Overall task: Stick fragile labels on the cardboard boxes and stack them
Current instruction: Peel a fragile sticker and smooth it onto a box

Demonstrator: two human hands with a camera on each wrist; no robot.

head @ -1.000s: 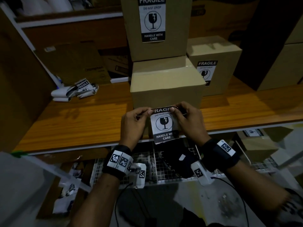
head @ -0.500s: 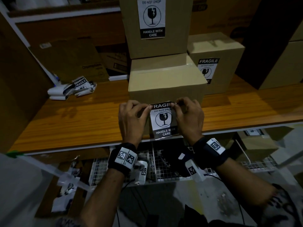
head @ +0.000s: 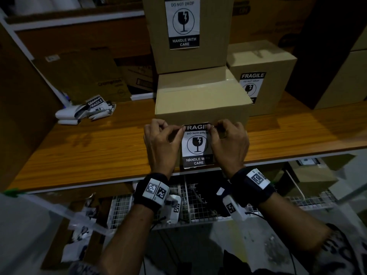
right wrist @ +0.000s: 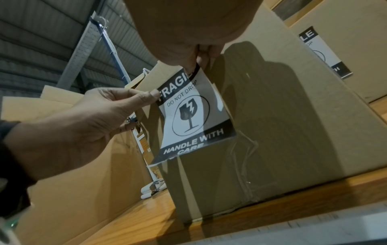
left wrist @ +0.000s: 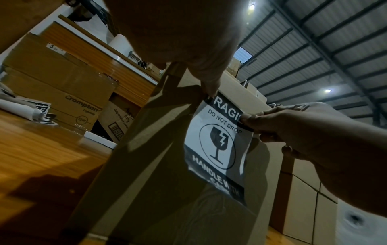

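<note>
Under my hands runs the wooden worktop [head: 89,155]. On it I count three cardboard boxes with sides facing me: the plain box [head: 200,100] directly beyond my knuckles, a taller labelled box [head: 214,36] stacked on its far part, and a smaller labelled box [head: 278,62] beyond my right hand. That makes two labels already stuck. A third, the loose fragile label [head: 196,145], hangs between my hands in front of the plain box's near face; its lower edge stands off the cardboard. My left hand [head: 160,143] pinches its top left corner, my right hand [head: 230,143] its top right corner. Far off past my left hand lies one heap of spare labels [head: 87,111].
</note>
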